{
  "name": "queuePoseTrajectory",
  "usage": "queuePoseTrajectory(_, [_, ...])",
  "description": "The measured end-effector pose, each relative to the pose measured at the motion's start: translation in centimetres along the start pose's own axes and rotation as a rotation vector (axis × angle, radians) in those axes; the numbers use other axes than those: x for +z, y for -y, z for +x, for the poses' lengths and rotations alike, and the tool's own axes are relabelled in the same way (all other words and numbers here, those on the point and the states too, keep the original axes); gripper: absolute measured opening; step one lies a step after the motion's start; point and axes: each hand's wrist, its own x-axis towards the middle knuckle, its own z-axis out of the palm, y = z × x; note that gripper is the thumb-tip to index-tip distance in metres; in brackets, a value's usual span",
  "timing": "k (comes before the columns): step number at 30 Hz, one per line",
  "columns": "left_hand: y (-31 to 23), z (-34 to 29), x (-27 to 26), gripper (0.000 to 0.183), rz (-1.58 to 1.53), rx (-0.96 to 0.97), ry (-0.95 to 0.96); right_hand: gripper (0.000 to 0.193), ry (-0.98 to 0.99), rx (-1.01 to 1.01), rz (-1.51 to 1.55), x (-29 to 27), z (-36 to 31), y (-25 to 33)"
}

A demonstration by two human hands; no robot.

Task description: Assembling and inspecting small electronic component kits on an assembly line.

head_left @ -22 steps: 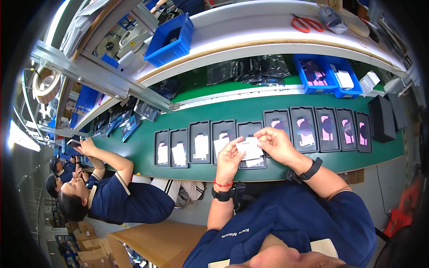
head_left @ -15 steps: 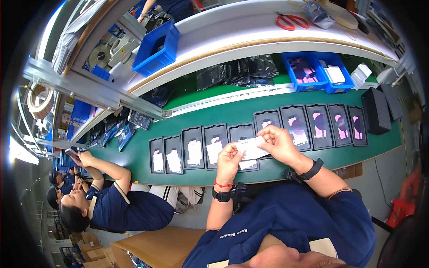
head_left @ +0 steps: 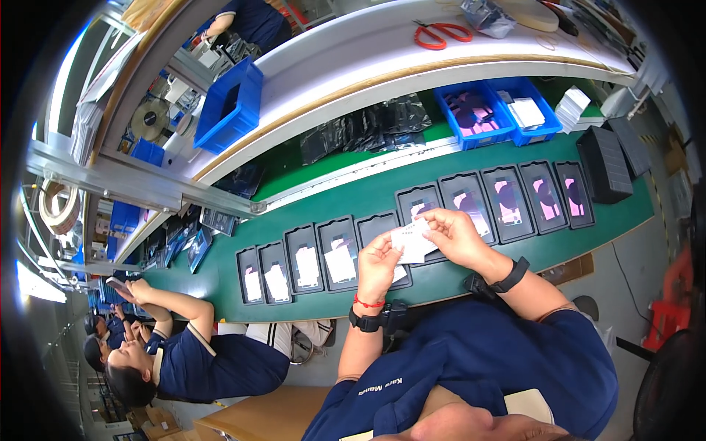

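A small white paper slip (head_left: 409, 245) with tiny dark print is between my two hands, above the row of trays. My left hand (head_left: 378, 264) pinches its left side, and my right hand (head_left: 457, 239) has fingers closed on its right edge. Whether it is one sheet or several layers, I cannot tell. Below the hands lies a shallow black tray (head_left: 370, 223), partly covered by them. Trays to the left, such as one black tray (head_left: 320, 239), hold white slips (head_left: 340, 266) over dark and pink sheets. Trays to the right hold pink-and-dark film sheets (head_left: 507, 208).
Two blue bins (head_left: 471, 141) with pink sheets and white slips stand behind the trays. Black bags (head_left: 368, 132) lie beneath the white shelf (head_left: 331, 70), which carries red-handled scissors (head_left: 441, 34) and a blue bin (head_left: 229, 103). A co-worker (head_left: 213, 353) sits at left. Black boxes (head_left: 607, 165) stand right.
The view has shifted, so the bench and trays sit differently in the picture. The white slip has turned and now stands more upright between my fingers; both hands still grip it.
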Motion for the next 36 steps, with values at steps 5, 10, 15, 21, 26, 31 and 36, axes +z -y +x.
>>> queuePoseTrajectory(5, [0.4, 0.4, 0.6, 0.027, 0.035, -0.027, 0.008, 0.013, -0.214, 0.051, 0.043, -3.5, -1.0, -0.5])
queuePoseTrajectory(10, [0.7, 1.1, 1.5, 0.021, -0.028, -0.041, -0.062, 0.020, -0.412, 0.185, -0.269, -7.0, -1.8, -0.4])
queuePoseTrajectory(15, [1.2, 2.0, 4.4, 0.019, -0.136, -0.019, -0.070, 0.038, -0.473, -0.321, -0.703, -5.6, -2.6, 1.1])
queuePoseTrajectory(21, [1.0, 1.1, 8.1, 0.028, 0.010, 0.051, 0.156, 0.011, -0.360, -0.070, -0.013, -6.1, -2.8, 0.6])
queuePoseTrajectory(26, [0.4, 0.5, 7.5, 0.034, 0.887, 0.445, 0.354, 0.015, -0.509, 0.116, -0.366, -14.8, -3.2, 0.2])
queuePoseTrajectory(31, [0.9, -0.4, 7.3, 0.033, 0.968, 0.444, 0.391, 0.032, -0.647, -0.161, -1.056, -16.4, -1.3, 3.4])
queuePoseTrajectory(36, [0.3, -0.8, 6.9, 0.027, 0.914, 0.402, 0.310, 0.035, -0.709, 0.155, -1.217, -23.7, 6.0, 6.0])
